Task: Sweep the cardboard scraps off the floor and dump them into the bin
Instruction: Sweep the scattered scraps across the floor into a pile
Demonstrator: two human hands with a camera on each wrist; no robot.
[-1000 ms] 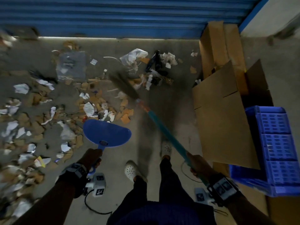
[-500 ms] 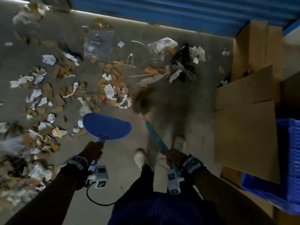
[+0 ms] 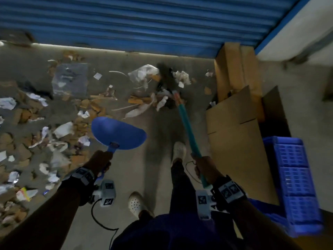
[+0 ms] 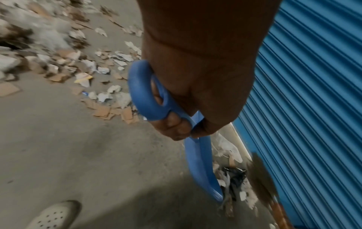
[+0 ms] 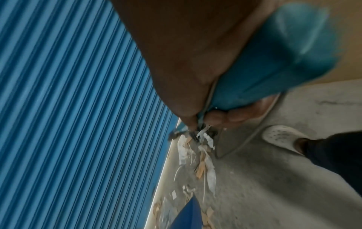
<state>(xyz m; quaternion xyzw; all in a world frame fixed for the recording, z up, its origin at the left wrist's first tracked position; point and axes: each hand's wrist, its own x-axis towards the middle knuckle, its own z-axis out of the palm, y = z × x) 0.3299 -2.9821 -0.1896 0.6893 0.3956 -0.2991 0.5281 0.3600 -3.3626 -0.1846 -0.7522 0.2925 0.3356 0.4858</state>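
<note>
Left hand (image 3: 100, 162) grips the blue dustpan (image 3: 119, 135) by its handle, pan held above the floor (image 3: 137, 170). Right hand (image 3: 205, 166) grips the teal broom (image 3: 188, 130), bristles among cardboard scraps (image 3: 138, 101) near the blue shutter (image 3: 144, 24). More scraps lie scattered left. Blue crate (image 3: 295, 179) stands right.

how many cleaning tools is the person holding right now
2. The blue dustpan is in the left hand, above the floor; the teal-handled broom is in the right hand, its head among scraps by the shutter.
</note>
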